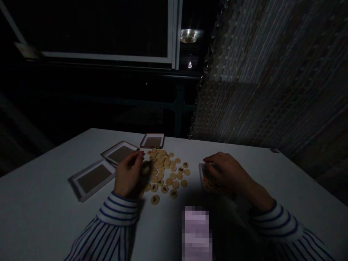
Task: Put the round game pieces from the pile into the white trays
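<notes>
Many round, pale wooden Chinese chess pieces point(159, 165) lie in a loose pile on the white table point(168, 232); several near ones show dark characters. My left hand point(127, 175) is at the pile's left side, thumb and fingertips drawn together; what they hold, if anything, is hidden. On the right, my right hand point(228, 170) hovers over a shallow box point(200, 172), its fingers bent and closed together above the rim. Some pieces with red characters point(206, 183) lie inside that box, partly covered by the hand. Whether a piece is between those fingers does not show.
Left of the pile lie two shallow trays, one nearer point(110, 170) and one farther point(103, 154). Another small tray point(152, 146) stands behind the pile. A bead curtain point(239, 72) hangs beyond the table, beside a dark window point(108, 57). A blurred-out pinkish patch point(197, 235) covers the bottom middle.
</notes>
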Demonstrator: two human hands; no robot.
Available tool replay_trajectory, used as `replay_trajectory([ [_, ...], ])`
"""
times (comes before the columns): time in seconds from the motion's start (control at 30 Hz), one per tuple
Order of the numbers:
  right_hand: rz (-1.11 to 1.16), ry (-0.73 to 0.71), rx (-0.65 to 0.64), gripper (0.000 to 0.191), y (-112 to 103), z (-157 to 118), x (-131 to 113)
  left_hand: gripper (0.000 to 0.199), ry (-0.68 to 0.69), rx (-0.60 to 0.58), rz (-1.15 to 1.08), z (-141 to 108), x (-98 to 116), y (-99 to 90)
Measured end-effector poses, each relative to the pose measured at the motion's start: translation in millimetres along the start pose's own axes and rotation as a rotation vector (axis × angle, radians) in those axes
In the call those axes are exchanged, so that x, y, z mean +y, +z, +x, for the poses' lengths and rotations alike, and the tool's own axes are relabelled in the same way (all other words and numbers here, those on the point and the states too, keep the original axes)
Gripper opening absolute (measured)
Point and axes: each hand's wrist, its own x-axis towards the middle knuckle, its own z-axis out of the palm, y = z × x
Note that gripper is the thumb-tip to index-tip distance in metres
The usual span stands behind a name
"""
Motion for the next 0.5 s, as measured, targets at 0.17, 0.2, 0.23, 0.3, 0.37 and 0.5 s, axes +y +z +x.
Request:
replay_trajectory([
  [0.17,0.018,-0.059,-0.091,0.024,5.2,20.9,-23.7,0.036,0.064,0.021,0.126,2.3,-15.6,-2.2],
  [0.2,0.023,-0.075,-0.114,0.024,6.9,25.7,-28.8,0.036,0.075,0.011,0.151,1.4,-16.9,-1.8],
  [0.23,0.023,-0.092,-0.138,0.024,9.2,30.7,-33.7,0.035,0.077,0.001,0.172,0.3,-17.5,-1.3],
  [0.3,0.009,-0.132,-0.201,0.022,16.4,41.2,-42.5,0.034,0.088,-0.033,0.199,-1.9,-17.8,0.2],
  [0.37,-0.016,-0.162,-0.248,0.021,26.2,52.2,-50.1,0.033,0.109,-0.034,0.218,-3.1,-18.5,1.8],
  [0.5,-0.065,-0.231,-0.28,0.019,46.4,72.6,-65.0,0.034,0.136,-0.055,0.256,-2.3,-23.6,4.0],
])
